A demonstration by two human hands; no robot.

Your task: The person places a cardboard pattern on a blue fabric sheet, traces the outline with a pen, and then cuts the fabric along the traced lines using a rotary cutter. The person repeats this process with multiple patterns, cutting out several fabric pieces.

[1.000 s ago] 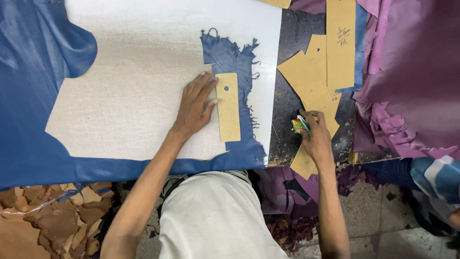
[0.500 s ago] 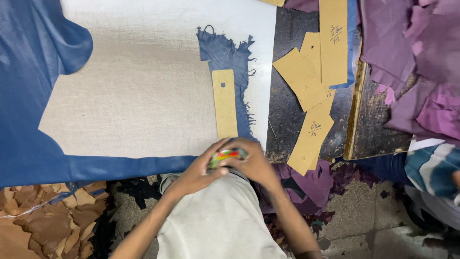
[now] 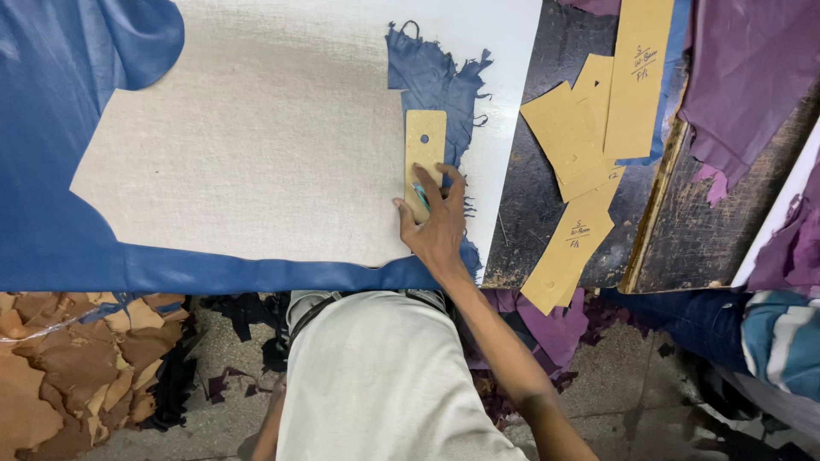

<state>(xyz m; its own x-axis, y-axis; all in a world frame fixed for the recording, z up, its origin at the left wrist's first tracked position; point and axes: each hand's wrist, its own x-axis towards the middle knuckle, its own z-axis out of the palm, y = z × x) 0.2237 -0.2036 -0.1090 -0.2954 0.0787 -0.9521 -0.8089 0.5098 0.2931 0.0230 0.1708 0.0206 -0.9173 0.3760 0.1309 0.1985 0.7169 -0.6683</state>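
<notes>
Narrow tan cardboard template (image 3: 424,158), punched hole near top end, upright at frame centre on ragged blue leather piece (image 3: 436,81).

Right hand (image 3: 438,224) presses template's lower end, fingers curled round teal pen (image 3: 421,195).

Left hand: out of view.

Loose cardboard patterns (image 3: 598,128), handwritten marks, upper right on dark board (image 3: 534,213).

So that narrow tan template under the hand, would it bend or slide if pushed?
The template looks like flat, thin card with crisp edges, so probably fairly stiff and light. It lies on ragged blue leather, so it may slide unless pinned. The right hand presses its lower end.
</notes>
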